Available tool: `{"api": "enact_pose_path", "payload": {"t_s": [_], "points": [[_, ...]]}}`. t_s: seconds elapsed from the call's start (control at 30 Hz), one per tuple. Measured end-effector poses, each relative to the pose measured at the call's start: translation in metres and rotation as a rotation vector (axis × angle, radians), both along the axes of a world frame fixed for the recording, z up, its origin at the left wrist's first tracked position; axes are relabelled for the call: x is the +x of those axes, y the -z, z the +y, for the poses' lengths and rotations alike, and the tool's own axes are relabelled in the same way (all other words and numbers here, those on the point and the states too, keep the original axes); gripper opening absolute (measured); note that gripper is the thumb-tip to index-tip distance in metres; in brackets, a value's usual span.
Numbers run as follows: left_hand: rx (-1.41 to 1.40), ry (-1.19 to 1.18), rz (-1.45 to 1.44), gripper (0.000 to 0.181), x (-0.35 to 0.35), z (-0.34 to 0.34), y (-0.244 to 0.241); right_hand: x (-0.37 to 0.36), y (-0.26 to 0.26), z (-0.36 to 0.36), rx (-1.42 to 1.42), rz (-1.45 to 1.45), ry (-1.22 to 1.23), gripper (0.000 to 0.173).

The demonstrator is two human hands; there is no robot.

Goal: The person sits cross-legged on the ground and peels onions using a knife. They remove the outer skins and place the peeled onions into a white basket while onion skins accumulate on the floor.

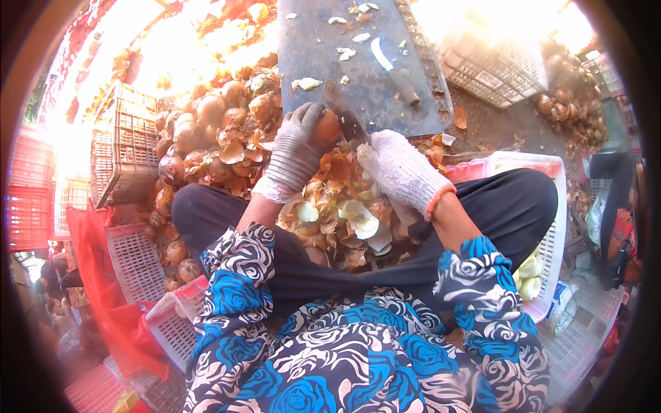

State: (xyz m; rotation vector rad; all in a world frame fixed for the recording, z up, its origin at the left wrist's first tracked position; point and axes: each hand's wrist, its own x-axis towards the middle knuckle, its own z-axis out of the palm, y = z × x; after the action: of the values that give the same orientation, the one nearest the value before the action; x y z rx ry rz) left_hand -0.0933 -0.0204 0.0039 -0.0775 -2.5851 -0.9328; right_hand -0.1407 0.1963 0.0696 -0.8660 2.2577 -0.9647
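My left hand (298, 146), in a grey ribbed glove over a thin plastic one, is closed around an unpeeled brown onion (327, 127). My right hand (400, 162) wears a white knit glove with an orange cuff and grips a knife. Its dark, broad blade (343, 106) lies against the onion's right side; the handle is hidden in my fist. Both hands are over the near edge of a dark blue-grey board (356, 116). Below them, between my legs, is a heap of onion skins and peeled layers (356, 219).
A second knife (395, 77) with a curved blade lies on the board among onion scraps. Unpeeled onions (211, 116) are piled at left beside a plastic crate (126, 139). A white crate (555, 206) with peeled onions (529, 279) stands by my right knee. Red mesh cloth (98, 279) hangs at left.
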Motion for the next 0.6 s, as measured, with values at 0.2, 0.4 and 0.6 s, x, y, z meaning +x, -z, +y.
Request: {"api": "enact_pose_path", "payload": {"t_s": [0.2,0.4,0.6], "points": [[0.019,0.036,-0.020,0.060,0.001,-0.004,-0.001,-0.015,0.016,-0.029,0.100,0.033,0.004,0.035],[-0.282,-0.178,-0.112,0.054,-0.002,0.018,-0.016,0.004,-0.009,-0.043,0.221,0.122,-0.029,0.033],[-0.057,-0.217,-0.137,0.068,-0.001,-0.002,-0.021,0.004,0.012,-0.038,0.182,0.091,0.072,0.036]]}}
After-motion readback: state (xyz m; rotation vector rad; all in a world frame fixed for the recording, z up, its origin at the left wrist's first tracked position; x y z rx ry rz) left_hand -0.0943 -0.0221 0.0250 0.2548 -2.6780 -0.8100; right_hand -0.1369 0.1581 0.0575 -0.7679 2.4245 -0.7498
